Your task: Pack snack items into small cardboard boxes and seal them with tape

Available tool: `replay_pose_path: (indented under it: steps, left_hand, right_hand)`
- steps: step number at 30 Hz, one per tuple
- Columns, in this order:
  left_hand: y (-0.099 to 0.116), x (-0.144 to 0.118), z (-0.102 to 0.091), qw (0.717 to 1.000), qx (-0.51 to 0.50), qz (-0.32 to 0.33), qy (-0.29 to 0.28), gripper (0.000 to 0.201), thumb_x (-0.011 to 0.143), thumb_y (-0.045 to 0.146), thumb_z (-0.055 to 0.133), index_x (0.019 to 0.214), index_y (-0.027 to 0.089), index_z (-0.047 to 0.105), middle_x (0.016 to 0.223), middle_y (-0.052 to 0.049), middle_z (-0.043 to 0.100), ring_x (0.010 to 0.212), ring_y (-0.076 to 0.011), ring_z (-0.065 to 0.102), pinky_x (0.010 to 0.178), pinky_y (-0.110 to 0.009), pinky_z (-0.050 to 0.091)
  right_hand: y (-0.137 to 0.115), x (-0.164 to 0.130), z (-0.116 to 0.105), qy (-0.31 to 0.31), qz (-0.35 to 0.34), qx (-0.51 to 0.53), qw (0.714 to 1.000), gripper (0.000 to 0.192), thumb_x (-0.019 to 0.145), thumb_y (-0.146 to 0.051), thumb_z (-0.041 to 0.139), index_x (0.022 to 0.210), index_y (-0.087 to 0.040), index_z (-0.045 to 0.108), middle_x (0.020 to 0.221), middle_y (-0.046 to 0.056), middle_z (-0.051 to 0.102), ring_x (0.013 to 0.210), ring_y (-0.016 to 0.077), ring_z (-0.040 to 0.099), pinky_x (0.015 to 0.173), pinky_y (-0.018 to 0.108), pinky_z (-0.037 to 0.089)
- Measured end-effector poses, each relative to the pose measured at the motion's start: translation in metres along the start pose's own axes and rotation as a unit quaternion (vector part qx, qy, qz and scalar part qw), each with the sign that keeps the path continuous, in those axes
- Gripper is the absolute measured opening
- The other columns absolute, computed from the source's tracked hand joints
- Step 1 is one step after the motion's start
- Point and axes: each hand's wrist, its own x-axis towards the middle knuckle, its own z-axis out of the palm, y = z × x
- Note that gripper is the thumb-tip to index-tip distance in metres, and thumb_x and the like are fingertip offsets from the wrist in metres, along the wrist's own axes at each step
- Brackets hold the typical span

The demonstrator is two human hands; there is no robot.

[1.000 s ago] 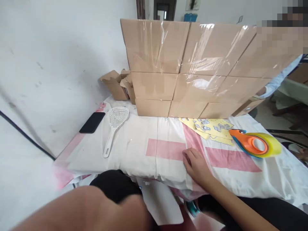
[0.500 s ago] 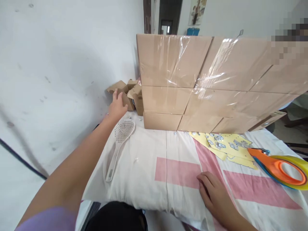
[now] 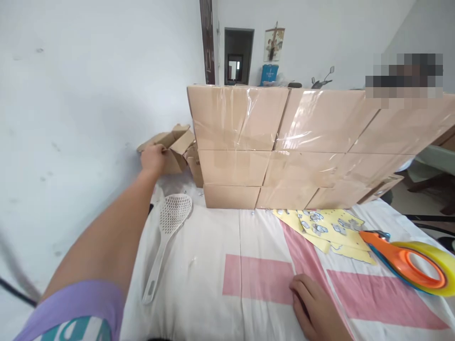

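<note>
And it's my left hand (image 3: 152,160) in action, out at eleven o'clock with the arm stretched long, fingers closed in a narrow grip over the near left edge of the open cardboard box (image 3: 174,163)! That box sits at the far left of the worktop (image 3: 209,246), close by the white wall (image 3: 81,61), its flaps standing up at odd angles. A second, smaller carton (image 3: 194,166) is tucked in at three o'clock from it, right beside the taped cardboard wall (image 3: 232,168), all shiny with clear tape. Straight down at six o'clock from the box lies the white skimmer (image 3: 176,213), handle pointing back my way. Over to my right hand (image 3: 314,305): resting on the cloth by a pink patch (image 3: 259,279), fingers together and loosely curled, and I can't tell whether anything's under the palm. At twelve o'clock from it, yellow printed sheets (image 3: 323,229); at two o'clock, the orange tape dispenser (image 3: 401,258). Beyond the cardboard, at one o'clock, another person (image 3: 408,78)!
</note>
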Motion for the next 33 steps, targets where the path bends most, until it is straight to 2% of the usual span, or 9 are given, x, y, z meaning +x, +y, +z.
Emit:
replay_pose_path:
  steps: [5, 7, 10, 14, 18, 21, 24, 30, 33]
  left_hand:
    - [-0.004, -0.047, -0.102, 0.993, 0.015, 0.034, 0.109, 0.036, 0.099, 0.030, 0.049, 0.119, 0.005, 0.066, 0.132, -0.009, 0.054, 0.121, -0.0245, 0.055, 0.108, -0.041, 0.043]
    - [-0.009, -0.088, -0.129, 0.984, 0.012, 0.056, 0.169, 0.028, 0.095, 0.027, 0.054, 0.110, 0.009, 0.069, 0.130, -0.009, 0.056, 0.121, -0.0239, 0.056, 0.109, -0.041, 0.044]
    - [-0.020, -0.171, -0.147, 0.970, -0.014, 0.078, 0.232, 0.015, 0.084, 0.016, 0.061, 0.095, 0.014, 0.071, 0.126, -0.008, 0.061, 0.121, -0.0250, 0.059, 0.103, -0.040, 0.051]
    - [-0.022, -0.283, -0.142, 0.961, -0.080, 0.016, 0.263, 0.019, 0.081, 0.014, 0.059, 0.094, 0.021, 0.071, 0.132, -0.008, 0.062, 0.121, -0.0288, 0.063, 0.089, -0.041, 0.057]
    - [0.005, -0.343, -0.115, 0.964, -0.166, -0.042, 0.203, 0.027, 0.083, 0.015, 0.049, 0.098, 0.021, 0.071, 0.136, -0.011, 0.060, 0.121, -0.0301, 0.062, 0.083, -0.040, 0.057]
    - [0.034, -0.348, -0.091, 0.968, -0.236, -0.007, 0.090, 0.025, 0.084, 0.020, 0.048, 0.094, 0.022, 0.071, 0.132, -0.012, 0.059, 0.121, -0.0289, 0.061, 0.081, -0.038, 0.058]
    - [0.056, -0.340, -0.075, 0.964, -0.261, 0.051, 0.010, 0.022, 0.080, 0.015, 0.050, 0.082, 0.022, 0.070, 0.119, -0.011, 0.062, 0.116, -0.0270, 0.063, 0.081, -0.036, 0.058]
    - [0.078, -0.328, -0.054, 0.944, -0.306, 0.098, -0.068, 0.025, 0.082, 0.008, 0.047, 0.082, 0.021, 0.069, 0.125, -0.011, 0.061, 0.126, -0.0267, 0.059, 0.102, -0.044, 0.053]
    - [0.084, -0.323, -0.047, 0.932, -0.333, 0.108, -0.092, 0.032, 0.082, 0.005, 0.047, 0.093, 0.022, 0.072, 0.139, -0.011, 0.056, 0.137, -0.0276, 0.052, 0.112, -0.046, 0.046]
  right_hand:
    - [0.001, -0.004, 0.003, 0.005, 0.019, 0.014, 1.000, 0.014, 0.095, -0.020, 0.049, 0.103, -0.024, 0.059, 0.102, 0.009, 0.065, 0.088, 0.0244, 0.067, 0.077, 0.042, 0.060]
    - [-0.001, -0.003, 0.002, 0.009, 0.023, 0.021, 0.999, 0.014, 0.095, -0.019, 0.048, 0.103, -0.024, 0.058, 0.104, 0.009, 0.064, 0.089, 0.0242, 0.067, 0.078, 0.042, 0.059]
    - [-0.003, -0.003, 0.000, 0.025, 0.023, 0.034, 0.999, 0.014, 0.095, -0.018, 0.047, 0.103, -0.023, 0.057, 0.107, 0.010, 0.062, 0.091, 0.0241, 0.066, 0.078, 0.042, 0.059]
    - [-0.004, -0.005, -0.006, 0.057, 0.006, 0.066, 0.996, 0.014, 0.097, -0.021, 0.047, 0.105, -0.022, 0.058, 0.111, 0.011, 0.060, 0.099, 0.0252, 0.066, 0.083, 0.042, 0.059]
    - [-0.002, -0.011, -0.011, 0.084, 0.007, 0.095, 0.992, 0.025, 0.096, -0.023, 0.049, 0.120, -0.022, 0.055, 0.125, 0.013, 0.057, 0.117, 0.0275, 0.063, 0.096, 0.047, 0.058]
    - [-0.002, -0.014, -0.014, 0.051, -0.029, 0.093, 0.994, 0.046, 0.094, -0.025, 0.052, 0.140, -0.022, 0.046, 0.142, 0.016, 0.051, 0.134, 0.0303, 0.053, 0.107, 0.052, 0.052]
    - [-0.002, -0.015, -0.017, 0.037, -0.056, 0.086, 0.994, 0.045, 0.096, -0.023, 0.049, 0.141, -0.023, 0.047, 0.146, 0.016, 0.050, 0.134, 0.0295, 0.054, 0.106, 0.050, 0.053]
    - [-0.040, -0.019, -0.014, 0.146, -0.129, 0.089, 0.977, 0.017, 0.095, -0.014, 0.044, 0.096, -0.021, 0.059, 0.089, 0.008, 0.065, 0.085, 0.0220, 0.065, 0.076, 0.039, 0.056]
    - [-0.092, -0.025, 0.007, 0.106, -0.247, 0.115, 0.956, 0.015, 0.092, -0.014, 0.044, 0.098, -0.021, 0.057, 0.081, 0.005, 0.064, 0.075, 0.0194, 0.060, 0.066, 0.033, 0.048]
